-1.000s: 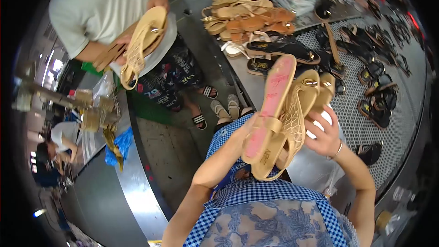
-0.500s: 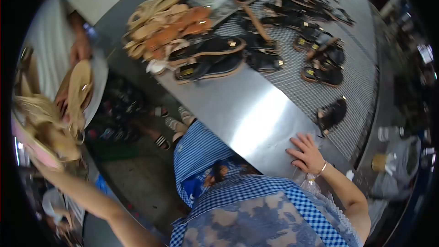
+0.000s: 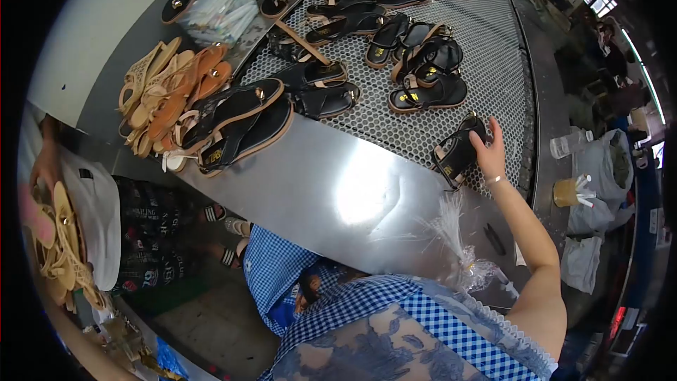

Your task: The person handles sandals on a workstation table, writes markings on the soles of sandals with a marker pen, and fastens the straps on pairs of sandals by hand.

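Observation:
My right hand (image 3: pixel 492 154), with a bracelet at the wrist, is beside a single black sandal (image 3: pixel 458 152) on the perforated metal mesh. Its thumb and fingers are apart, the thumb at the sandal's edge; whether it touches is hard to tell. My left forearm (image 3: pixel 88 346) reaches up along the lower left edge toward a bunch of beige sandals (image 3: pixel 67 240); the hand itself is hidden there. Another person's hand (image 3: pixel 46 169) is at the top of that bunch. Several more black sandals (image 3: pixel 430 92) lie on the mesh ahead of my right hand.
A smooth metal table edge (image 3: pixel 296 190) runs before me, with a tied bundle of clear plastic strands (image 3: pixel 458 240) and a small dark tool (image 3: pixel 493 238). Brown and beige sandals (image 3: pixel 173 92) are piled at left. A cup (image 3: pixel 564 192) and plastic bags (image 3: pixel 606 176) stand right.
My right hand has moved from the smooth metal edge forward to the black sandal. The view has turned, and the beige sandals and my left arm now sit further toward the left edge.

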Demonstrator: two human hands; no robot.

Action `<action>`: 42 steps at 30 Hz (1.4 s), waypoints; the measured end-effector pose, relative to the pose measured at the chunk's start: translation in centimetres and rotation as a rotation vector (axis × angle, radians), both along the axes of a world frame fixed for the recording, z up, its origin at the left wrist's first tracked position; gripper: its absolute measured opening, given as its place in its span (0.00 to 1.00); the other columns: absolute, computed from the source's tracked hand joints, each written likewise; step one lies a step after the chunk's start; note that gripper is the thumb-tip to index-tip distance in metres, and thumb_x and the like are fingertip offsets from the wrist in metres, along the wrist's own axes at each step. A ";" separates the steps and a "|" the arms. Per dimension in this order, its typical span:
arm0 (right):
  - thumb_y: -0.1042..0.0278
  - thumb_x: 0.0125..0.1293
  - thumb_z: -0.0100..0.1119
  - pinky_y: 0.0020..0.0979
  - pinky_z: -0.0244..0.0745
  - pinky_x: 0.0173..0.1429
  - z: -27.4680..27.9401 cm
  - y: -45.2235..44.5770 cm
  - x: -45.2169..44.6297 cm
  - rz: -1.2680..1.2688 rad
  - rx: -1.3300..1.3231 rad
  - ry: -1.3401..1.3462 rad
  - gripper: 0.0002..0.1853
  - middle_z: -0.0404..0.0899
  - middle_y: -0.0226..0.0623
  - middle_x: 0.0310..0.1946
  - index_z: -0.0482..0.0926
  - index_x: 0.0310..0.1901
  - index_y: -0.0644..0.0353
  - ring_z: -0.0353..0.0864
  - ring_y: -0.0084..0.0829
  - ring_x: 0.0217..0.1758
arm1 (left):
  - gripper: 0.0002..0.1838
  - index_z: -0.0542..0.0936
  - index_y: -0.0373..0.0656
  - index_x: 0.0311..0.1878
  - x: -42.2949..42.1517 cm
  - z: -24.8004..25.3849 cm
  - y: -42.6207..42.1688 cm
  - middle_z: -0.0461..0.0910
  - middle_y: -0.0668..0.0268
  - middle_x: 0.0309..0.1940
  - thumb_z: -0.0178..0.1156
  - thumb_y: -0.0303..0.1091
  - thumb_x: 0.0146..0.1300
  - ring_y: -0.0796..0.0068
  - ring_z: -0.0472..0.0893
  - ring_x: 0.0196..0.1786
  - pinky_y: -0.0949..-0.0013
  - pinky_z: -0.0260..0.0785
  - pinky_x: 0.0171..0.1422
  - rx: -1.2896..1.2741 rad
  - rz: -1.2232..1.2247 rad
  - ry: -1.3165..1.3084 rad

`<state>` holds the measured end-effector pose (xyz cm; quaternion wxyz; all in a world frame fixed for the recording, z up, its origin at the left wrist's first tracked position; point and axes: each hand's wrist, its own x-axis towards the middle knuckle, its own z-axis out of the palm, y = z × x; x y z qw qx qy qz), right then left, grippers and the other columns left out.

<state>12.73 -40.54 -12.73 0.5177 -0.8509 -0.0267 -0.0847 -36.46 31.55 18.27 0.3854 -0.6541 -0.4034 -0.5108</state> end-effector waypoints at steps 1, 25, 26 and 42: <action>0.64 0.52 0.64 0.34 0.60 0.62 -0.7 0.2 1.0 0.002 0.002 0.063 0.36 0.66 0.49 0.55 0.58 0.61 0.63 0.65 0.40 0.59 | 0.21 0.72 0.40 0.49 -0.1 0.4 -0.2 0.74 0.58 0.42 0.58 0.44 0.57 0.66 0.75 0.40 0.65 0.69 0.45 0.006 -0.002 -0.010; 0.59 0.45 0.66 0.37 0.69 0.45 9.7 21.8 14.7 0.504 -0.790 -0.847 0.22 0.72 0.30 0.49 0.76 0.45 0.50 0.69 0.35 0.53 | 0.16 0.74 0.44 0.45 9.2 -11.3 -27.7 0.71 0.56 0.47 0.61 0.30 0.51 0.51 0.75 0.46 0.54 0.74 0.46 0.188 -0.552 0.447; 0.56 0.43 0.68 0.37 0.68 0.53 7.8 24.3 12.6 0.826 -0.634 -0.658 0.32 0.69 0.37 0.53 0.71 0.53 0.52 0.67 0.38 0.57 | 0.15 0.75 0.46 0.43 12.8 -12.9 -28.8 0.71 0.58 0.45 0.61 0.29 0.50 0.53 0.75 0.46 0.55 0.73 0.45 0.207 -0.725 0.454; 0.71 0.46 0.60 0.36 0.72 0.33 1.9 20.0 18.7 0.733 -0.767 -0.722 0.14 0.78 0.34 0.32 0.75 0.38 0.48 0.78 0.40 0.33 | 0.13 0.77 0.40 0.40 24.9 -25.0 -32.5 0.74 0.59 0.43 0.61 0.26 0.49 0.58 0.76 0.44 0.65 0.68 0.48 -1.109 -1.205 0.334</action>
